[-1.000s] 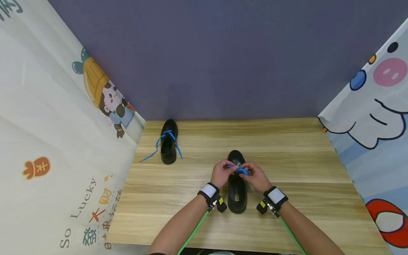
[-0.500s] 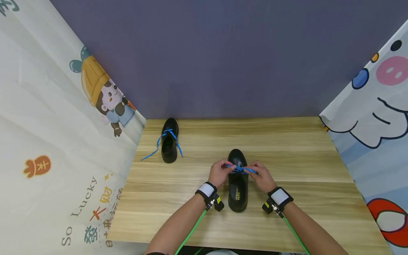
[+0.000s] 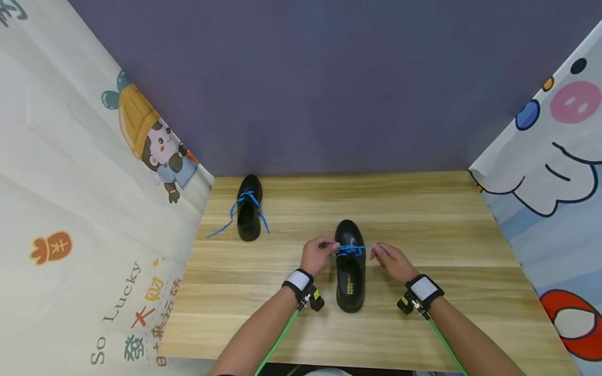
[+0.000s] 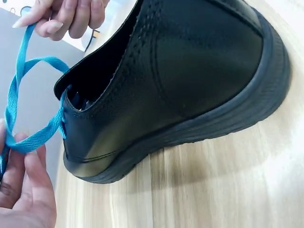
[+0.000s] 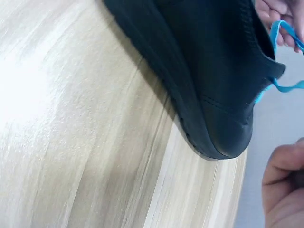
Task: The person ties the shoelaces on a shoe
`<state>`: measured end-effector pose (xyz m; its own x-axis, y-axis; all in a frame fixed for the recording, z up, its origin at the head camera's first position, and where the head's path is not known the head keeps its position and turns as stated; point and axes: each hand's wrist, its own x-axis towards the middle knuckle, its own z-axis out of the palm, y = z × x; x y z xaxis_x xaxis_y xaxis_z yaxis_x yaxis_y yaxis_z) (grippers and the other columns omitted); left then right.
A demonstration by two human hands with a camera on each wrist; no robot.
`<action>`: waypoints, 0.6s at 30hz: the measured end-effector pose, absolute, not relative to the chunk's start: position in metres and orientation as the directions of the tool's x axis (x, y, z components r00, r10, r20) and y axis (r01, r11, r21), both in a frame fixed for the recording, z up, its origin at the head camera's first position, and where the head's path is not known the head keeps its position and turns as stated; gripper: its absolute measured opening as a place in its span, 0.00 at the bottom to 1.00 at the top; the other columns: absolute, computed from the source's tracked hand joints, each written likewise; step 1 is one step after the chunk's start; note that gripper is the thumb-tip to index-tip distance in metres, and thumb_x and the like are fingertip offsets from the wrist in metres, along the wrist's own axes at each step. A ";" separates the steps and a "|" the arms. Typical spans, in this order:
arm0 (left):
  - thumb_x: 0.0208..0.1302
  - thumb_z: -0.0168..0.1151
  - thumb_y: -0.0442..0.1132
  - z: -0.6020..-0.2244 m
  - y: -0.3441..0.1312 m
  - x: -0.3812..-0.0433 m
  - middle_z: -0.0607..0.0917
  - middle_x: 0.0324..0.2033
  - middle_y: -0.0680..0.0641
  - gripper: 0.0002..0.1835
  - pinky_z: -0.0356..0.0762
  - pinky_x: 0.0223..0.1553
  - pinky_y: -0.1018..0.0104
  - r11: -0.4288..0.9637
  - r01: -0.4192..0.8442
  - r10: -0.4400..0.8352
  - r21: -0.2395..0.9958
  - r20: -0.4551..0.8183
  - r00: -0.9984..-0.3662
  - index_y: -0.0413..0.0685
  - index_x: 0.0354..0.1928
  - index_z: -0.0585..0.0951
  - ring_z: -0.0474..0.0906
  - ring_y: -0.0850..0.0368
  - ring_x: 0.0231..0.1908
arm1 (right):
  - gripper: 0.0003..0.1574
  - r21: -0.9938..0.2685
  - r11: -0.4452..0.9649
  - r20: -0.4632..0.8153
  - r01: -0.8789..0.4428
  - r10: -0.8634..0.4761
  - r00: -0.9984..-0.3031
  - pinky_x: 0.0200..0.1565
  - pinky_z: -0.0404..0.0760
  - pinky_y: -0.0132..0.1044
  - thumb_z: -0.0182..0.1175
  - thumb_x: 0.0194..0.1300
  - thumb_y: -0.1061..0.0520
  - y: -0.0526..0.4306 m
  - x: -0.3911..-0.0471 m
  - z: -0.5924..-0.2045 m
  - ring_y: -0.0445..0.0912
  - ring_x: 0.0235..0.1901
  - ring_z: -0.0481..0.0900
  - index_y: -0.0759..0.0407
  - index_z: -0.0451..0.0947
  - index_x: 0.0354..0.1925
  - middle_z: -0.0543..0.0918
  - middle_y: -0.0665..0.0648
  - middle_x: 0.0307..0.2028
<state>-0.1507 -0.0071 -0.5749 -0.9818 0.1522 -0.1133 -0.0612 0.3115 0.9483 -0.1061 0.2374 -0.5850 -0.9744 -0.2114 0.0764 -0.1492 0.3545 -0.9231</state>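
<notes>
A black lace-up shoe [image 3: 350, 302] stands on the wooden table, its toe pointing away from me. Its blue shoelace [image 3: 350, 247] is crossed above the eyelets and stretched sideways. On the shoe's left, my left hand [image 3: 316, 256] pinches one part of the lace between thumb and fingers. My right hand [image 3: 395, 262] pinches the other side, off to the right. In the left wrist view, a lace loop [image 4: 35, 141] passes by my left fingers, while the lace rises to the right hand [image 4: 71, 16]. The right wrist view cuts off most of the right hand [image 5: 285, 187].
A second black shoe [image 3: 249, 230] stands at the table's back left, its blue laces [image 3: 231, 215] hanging loose to both sides. Around the wooden table [image 3: 423, 209] rise a dark back panel [image 3: 329, 94] and printed side cloths. Green cables [image 3: 278, 339] run along both forearms.
Both hands have moved apart, the right one farther, out to the right. The lace bunched between them is now drawn into a taut line across the shoe. The far shoe stays put.
</notes>
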 end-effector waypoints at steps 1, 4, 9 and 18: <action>0.65 0.69 0.42 -0.576 -0.008 -0.151 0.89 0.33 0.48 0.11 0.79 0.34 0.68 0.301 -0.065 0.151 0.952 -0.115 -0.982 0.40 0.40 0.87 0.83 0.59 0.33 | 0.20 -0.930 0.343 0.060 -0.132 -0.211 -0.976 0.24 0.65 0.32 0.41 0.80 0.66 0.237 -0.105 -0.581 0.38 0.21 0.64 0.71 0.76 0.35 0.67 0.52 0.21; 0.66 0.68 0.39 -0.576 -0.013 -0.152 0.89 0.32 0.45 0.10 0.83 0.35 0.67 0.270 -0.085 0.143 0.959 -0.127 -0.981 0.38 0.41 0.86 0.85 0.57 0.32 | 0.20 -0.934 0.348 0.017 -0.087 -0.199 -0.980 0.26 0.67 0.32 0.42 0.80 0.67 0.237 -0.101 -0.567 0.39 0.22 0.66 0.74 0.77 0.34 0.70 0.56 0.21; 0.66 0.67 0.33 -0.579 -0.026 -0.151 0.88 0.32 0.44 0.07 0.84 0.35 0.67 0.271 -0.112 0.127 0.956 -0.151 -0.980 0.35 0.41 0.85 0.84 0.59 0.31 | 0.19 -0.905 0.422 -0.005 -0.058 -0.147 -0.989 0.27 0.67 0.32 0.46 0.78 0.67 0.253 -0.095 -0.575 0.37 0.23 0.66 0.71 0.79 0.32 0.71 0.53 0.21; 0.65 0.68 0.32 -0.584 -0.054 -0.153 0.87 0.30 0.45 0.05 0.83 0.33 0.66 0.327 -0.105 0.099 0.939 -0.145 -0.985 0.35 0.38 0.85 0.83 0.59 0.29 | 0.16 -0.884 0.467 0.024 -0.025 -0.008 -1.000 0.28 0.69 0.32 0.48 0.78 0.64 0.293 -0.092 -0.601 0.37 0.25 0.68 0.71 0.80 0.39 0.74 0.52 0.25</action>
